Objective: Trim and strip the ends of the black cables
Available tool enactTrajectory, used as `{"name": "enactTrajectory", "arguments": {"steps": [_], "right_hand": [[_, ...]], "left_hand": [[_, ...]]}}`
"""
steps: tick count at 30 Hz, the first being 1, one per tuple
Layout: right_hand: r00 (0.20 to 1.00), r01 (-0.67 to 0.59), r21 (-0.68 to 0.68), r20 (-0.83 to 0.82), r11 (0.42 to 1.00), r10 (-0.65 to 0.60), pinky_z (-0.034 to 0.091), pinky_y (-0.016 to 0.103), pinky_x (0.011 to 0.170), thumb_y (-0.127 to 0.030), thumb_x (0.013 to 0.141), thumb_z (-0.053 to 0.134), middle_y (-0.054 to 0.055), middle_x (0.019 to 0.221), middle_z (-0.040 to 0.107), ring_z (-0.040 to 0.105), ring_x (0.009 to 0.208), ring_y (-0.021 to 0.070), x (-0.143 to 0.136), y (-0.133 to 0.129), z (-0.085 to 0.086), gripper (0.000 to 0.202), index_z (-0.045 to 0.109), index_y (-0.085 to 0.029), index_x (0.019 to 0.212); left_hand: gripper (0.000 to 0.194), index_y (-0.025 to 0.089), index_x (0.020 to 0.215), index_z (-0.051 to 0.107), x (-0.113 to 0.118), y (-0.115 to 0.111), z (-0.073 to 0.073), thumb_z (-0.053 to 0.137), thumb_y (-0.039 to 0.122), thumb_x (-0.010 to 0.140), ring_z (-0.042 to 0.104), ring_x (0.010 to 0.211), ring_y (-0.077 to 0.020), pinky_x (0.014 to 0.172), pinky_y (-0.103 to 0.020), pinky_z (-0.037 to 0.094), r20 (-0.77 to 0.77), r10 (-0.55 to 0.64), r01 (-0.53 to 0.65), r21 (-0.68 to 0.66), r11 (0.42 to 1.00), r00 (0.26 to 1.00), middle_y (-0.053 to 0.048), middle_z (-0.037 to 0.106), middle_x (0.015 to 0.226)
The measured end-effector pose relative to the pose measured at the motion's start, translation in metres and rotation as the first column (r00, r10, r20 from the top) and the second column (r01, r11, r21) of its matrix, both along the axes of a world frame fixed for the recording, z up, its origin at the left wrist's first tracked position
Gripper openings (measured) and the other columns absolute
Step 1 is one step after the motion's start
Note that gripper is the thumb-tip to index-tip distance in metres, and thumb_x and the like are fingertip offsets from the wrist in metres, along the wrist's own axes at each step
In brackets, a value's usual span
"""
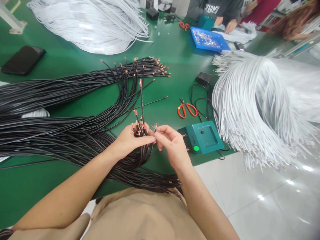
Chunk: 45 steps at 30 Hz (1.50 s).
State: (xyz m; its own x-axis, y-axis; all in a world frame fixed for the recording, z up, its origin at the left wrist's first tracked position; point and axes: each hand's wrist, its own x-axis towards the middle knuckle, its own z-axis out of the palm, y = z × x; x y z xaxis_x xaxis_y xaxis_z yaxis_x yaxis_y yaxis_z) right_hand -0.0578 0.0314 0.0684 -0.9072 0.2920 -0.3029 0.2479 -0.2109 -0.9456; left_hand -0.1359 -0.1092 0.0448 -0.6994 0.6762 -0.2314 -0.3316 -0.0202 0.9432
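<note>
A bunch of black cables (143, 151) with stripped ends is gripped in my left hand (130, 140), its thumb across the front. Red, white and yellow wires stick up above the fist. Just right of it, my right hand (172, 141) pinches the end of one black cable (155, 128), whose thin coloured wires fan out at the top. Both hands nearly touch. More black cables (62, 128) run off to the left across the green table. Beside my right hand stands a small green machine (206, 137) with a bright green button.
Red-handled cutters (187, 109) lie beyond the machine, near a black power adapter (204, 78). White cable bundles (240, 96) hang over the right edge; another white coil (95, 25) lies behind. A phone (23, 60) is at left. A co-worker's hands (230, 26) are behind a blue tray (209, 40).
</note>
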Motion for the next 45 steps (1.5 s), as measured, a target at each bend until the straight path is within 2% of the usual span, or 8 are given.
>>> {"name": "enactTrajectory", "arguments": {"steps": [8, 13, 18, 30, 34, 38, 42, 45], "right_hand": [[0.998, 0.003, 0.012, -0.057, 1.000, -0.002, 0.039, 0.021, 0.053, -0.033, 0.075, 0.067, -0.003, 0.065, 0.060, 0.043, 0.053, 0.0064, -0.002, -0.002, 0.008, 0.016, 0.062, -0.018, 0.073], [0.999, 0.031, 0.081, -0.015, 0.996, -0.030, 0.041, 0.022, 0.054, -0.034, 0.072, 0.071, -0.002, 0.070, 0.063, 0.048, 0.055, 0.0079, -0.001, -0.004, 0.008, 0.019, 0.067, -0.019, 0.083], [0.997, 0.079, 0.134, -0.027, 0.988, -0.076, 0.040, 0.023, 0.052, -0.031, 0.070, 0.073, 0.000, 0.067, 0.063, 0.047, 0.052, 0.0079, 0.000, -0.003, 0.007, 0.016, 0.066, -0.017, 0.066], [0.990, 0.098, 0.145, -0.119, 0.985, -0.081, 0.043, 0.025, 0.061, -0.031, 0.079, 0.065, -0.001, 0.071, 0.061, 0.050, 0.058, 0.0092, 0.004, -0.003, 0.010, 0.019, 0.067, -0.019, 0.065], [0.994, 0.035, 0.008, -0.109, 0.999, -0.034, 0.044, 0.024, 0.067, -0.031, 0.080, 0.066, -0.002, 0.067, 0.062, 0.054, 0.063, 0.0101, 0.005, 0.004, 0.010, 0.016, 0.068, -0.019, 0.070], [0.996, -0.068, -0.109, -0.073, 0.992, 0.060, 0.040, 0.022, 0.052, -0.043, 0.083, 0.061, -0.001, 0.055, 0.058, 0.049, 0.052, 0.0093, 0.008, 0.006, 0.008, 0.029, 0.070, -0.017, 0.073], [0.993, -0.059, -0.151, -0.111, 0.987, 0.042, 0.033, 0.021, 0.041, -0.060, 0.090, 0.041, -0.004, 0.043, 0.048, 0.040, 0.039, 0.0084, 0.009, 0.005, 0.006, 0.054, 0.072, -0.016, 0.089], [0.997, -0.049, -0.108, -0.062, 0.993, 0.043, 0.027, 0.020, 0.037, -0.057, 0.088, 0.049, -0.007, 0.037, 0.042, 0.033, 0.034, 0.0070, 0.007, 0.006, 0.006, 0.048, 0.071, -0.015, 0.097]], "left_hand": [[0.023, 0.018, 0.071, 0.055, 0.005, 0.002, 0.007, 0.076, 0.027, 0.068, 0.055, 0.063, -0.0125, 0.063, -0.026, 0.042, -0.076, -0.053, 0.044, -0.117, 0.992, 0.996, 0.003, 0.059, 0.066], [0.025, 0.018, 0.072, 0.054, 0.005, 0.002, 0.010, 0.076, 0.027, 0.066, 0.049, 0.059, -0.0103, 0.058, -0.023, 0.039, -0.087, -0.021, 0.008, -0.147, 0.989, 0.996, 0.004, 0.056, 0.064], [0.026, 0.018, 0.072, 0.053, 0.005, 0.002, 0.008, 0.076, 0.028, 0.067, 0.046, 0.057, -0.0092, 0.057, -0.023, 0.036, -0.130, -0.030, 0.007, -0.178, 0.984, 0.991, 0.006, 0.051, 0.062], [0.023, 0.017, 0.076, 0.059, 0.002, -0.001, 0.003, 0.076, 0.031, 0.069, 0.056, 0.070, -0.0141, 0.069, -0.026, 0.042, -0.083, -0.066, 0.059, -0.078, 0.995, 0.994, 0.001, 0.061, 0.073], [0.021, 0.016, 0.082, 0.064, -0.003, -0.002, 0.003, 0.075, 0.031, 0.072, 0.060, 0.078, -0.0165, 0.077, -0.029, 0.044, -0.030, -0.112, 0.112, 0.017, 0.994, 0.993, -0.002, 0.065, 0.079], [0.019, 0.015, 0.082, 0.064, -0.006, -0.004, 0.003, 0.075, 0.028, 0.074, 0.060, 0.076, -0.0139, 0.077, -0.027, 0.045, 0.007, -0.098, 0.097, 0.049, 0.994, 0.995, -0.001, 0.063, 0.077], [0.024, 0.016, 0.084, 0.059, -0.005, -0.004, 0.001, 0.077, 0.025, 0.071, 0.064, 0.075, -0.0141, 0.078, -0.028, 0.047, 0.120, -0.060, 0.052, 0.068, 0.996, 0.991, 0.001, 0.064, 0.077], [0.023, 0.017, 0.083, 0.057, -0.004, -0.004, 0.001, 0.076, 0.024, 0.073, 0.066, 0.077, -0.0154, 0.080, -0.030, 0.048, 0.127, -0.083, 0.071, 0.091, 0.993, 0.988, 0.001, 0.066, 0.078]]}}
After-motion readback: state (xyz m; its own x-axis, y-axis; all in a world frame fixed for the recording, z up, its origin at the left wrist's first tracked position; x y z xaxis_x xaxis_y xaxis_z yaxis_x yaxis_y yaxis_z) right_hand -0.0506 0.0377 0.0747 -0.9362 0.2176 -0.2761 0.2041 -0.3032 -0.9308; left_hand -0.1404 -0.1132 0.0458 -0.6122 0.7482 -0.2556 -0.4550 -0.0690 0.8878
